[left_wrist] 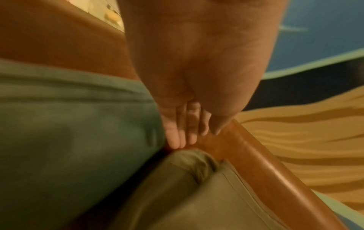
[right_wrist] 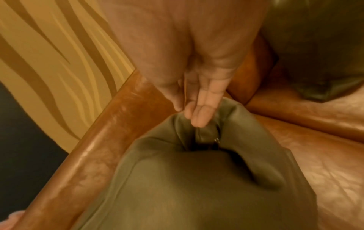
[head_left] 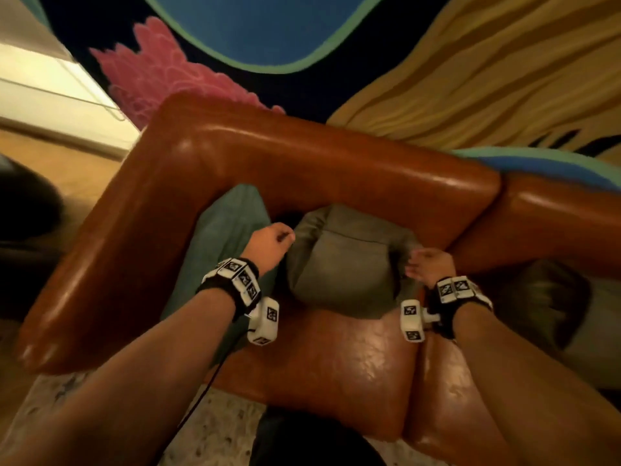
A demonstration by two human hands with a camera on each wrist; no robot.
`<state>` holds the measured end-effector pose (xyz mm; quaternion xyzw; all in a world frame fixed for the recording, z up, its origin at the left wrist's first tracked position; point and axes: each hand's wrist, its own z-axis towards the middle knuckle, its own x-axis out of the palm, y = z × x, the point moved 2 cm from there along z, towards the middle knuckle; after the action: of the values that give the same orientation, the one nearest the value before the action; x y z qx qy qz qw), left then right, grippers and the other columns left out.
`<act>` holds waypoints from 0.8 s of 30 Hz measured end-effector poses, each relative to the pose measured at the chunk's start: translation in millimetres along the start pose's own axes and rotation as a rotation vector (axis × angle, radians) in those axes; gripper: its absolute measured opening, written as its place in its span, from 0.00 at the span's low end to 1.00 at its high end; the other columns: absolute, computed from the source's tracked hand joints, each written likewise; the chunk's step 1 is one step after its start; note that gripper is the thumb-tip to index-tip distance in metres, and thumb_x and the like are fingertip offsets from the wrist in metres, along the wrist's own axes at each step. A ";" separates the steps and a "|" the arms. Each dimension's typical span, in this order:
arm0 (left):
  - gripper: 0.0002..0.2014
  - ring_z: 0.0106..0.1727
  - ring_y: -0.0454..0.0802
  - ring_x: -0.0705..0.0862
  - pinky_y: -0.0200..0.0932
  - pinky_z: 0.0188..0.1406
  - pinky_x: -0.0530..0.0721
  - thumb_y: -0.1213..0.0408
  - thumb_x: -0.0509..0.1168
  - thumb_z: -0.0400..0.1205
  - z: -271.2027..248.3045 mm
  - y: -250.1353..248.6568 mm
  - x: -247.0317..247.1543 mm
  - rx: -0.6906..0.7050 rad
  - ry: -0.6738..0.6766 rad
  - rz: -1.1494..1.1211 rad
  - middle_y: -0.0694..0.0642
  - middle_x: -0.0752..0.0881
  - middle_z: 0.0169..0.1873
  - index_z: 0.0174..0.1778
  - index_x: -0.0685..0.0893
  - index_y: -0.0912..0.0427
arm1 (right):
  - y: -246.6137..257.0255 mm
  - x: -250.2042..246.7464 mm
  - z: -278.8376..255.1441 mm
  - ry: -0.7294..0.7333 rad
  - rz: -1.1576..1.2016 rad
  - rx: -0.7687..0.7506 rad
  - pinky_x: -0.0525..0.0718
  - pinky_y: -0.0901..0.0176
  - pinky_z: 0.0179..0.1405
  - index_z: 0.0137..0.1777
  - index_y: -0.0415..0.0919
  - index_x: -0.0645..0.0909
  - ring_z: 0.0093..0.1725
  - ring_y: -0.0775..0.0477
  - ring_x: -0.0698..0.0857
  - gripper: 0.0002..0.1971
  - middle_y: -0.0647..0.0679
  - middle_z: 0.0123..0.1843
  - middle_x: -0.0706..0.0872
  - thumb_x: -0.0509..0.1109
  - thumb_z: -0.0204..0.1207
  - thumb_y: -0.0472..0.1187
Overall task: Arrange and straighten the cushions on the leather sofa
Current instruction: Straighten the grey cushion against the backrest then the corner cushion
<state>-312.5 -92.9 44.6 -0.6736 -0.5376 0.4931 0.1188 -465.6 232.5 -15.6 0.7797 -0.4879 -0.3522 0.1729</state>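
An olive cushion (head_left: 342, 267) leans against the backrest of the brown leather sofa (head_left: 302, 156), in its corner seat. A teal cushion (head_left: 228, 230) stands beside it, along the armrest. My left hand (head_left: 274, 242) is at the olive cushion's upper left corner. In the left wrist view its fingers (left_wrist: 182, 137) point straight down between the teal cushion (left_wrist: 69, 124) and the olive cushion (left_wrist: 187, 194), holding nothing. My right hand (head_left: 425, 264) is at the upper right corner. Its straight fingertips (right_wrist: 199, 118) touch the puckered fabric of the olive cushion (right_wrist: 177, 186) there.
A dark cushion (head_left: 544, 297) lies on the neighbouring seat to the right. Behind the backrest is a patterned surface (head_left: 470, 79) in blue, pink and yellow. Bare leather seat (head_left: 329, 358) lies in front of the olive cushion, with speckled floor (head_left: 218, 425) below.
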 end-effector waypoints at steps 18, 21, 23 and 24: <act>0.20 0.70 0.67 0.81 0.54 0.69 0.79 0.57 0.61 0.88 85.0 2.2 84.4 -0.277 0.179 0.488 0.70 0.82 0.69 0.67 0.82 0.71 | -25.6 -58.6 -12.4 -0.105 -0.019 -0.350 0.88 0.54 0.50 0.45 0.50 0.84 0.45 0.54 0.86 0.09 0.40 0.49 0.88 0.72 0.81 0.34; 0.20 0.69 0.64 0.82 0.53 0.68 0.81 0.57 0.59 0.88 91.5 -2.6 98.0 -0.248 0.272 0.531 0.66 0.82 0.69 0.69 0.82 0.67 | -44.2 -63.1 -21.5 -0.208 0.250 -0.146 0.87 0.62 0.30 0.48 0.50 0.82 0.48 0.45 0.87 0.08 0.45 0.48 0.87 0.64 0.87 0.39; 0.21 0.73 0.63 0.80 0.53 0.71 0.79 0.61 0.55 0.90 100.2 2.6 111.1 -0.219 0.267 0.611 0.66 0.78 0.74 0.75 0.77 0.67 | -57.8 -50.7 -17.0 -0.260 0.259 -0.097 0.91 0.55 0.38 0.54 0.52 0.81 0.55 0.37 0.88 0.04 0.47 0.51 0.87 0.64 0.86 0.45; 0.22 0.75 0.63 0.78 0.53 0.71 0.78 0.63 0.53 0.90 105.0 7.4 116.6 -0.212 0.251 0.670 0.66 0.76 0.76 0.78 0.73 0.68 | -60.1 -44.1 -15.1 -0.270 0.222 -0.102 0.92 0.48 0.48 0.57 0.55 0.80 0.59 0.36 0.88 0.07 0.47 0.54 0.87 0.67 0.82 0.51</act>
<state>-398.7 -36.6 -74.1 -0.8759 -0.3166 0.3600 -0.0545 -428.5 298.1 -25.3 0.6571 -0.5712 -0.4567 0.1829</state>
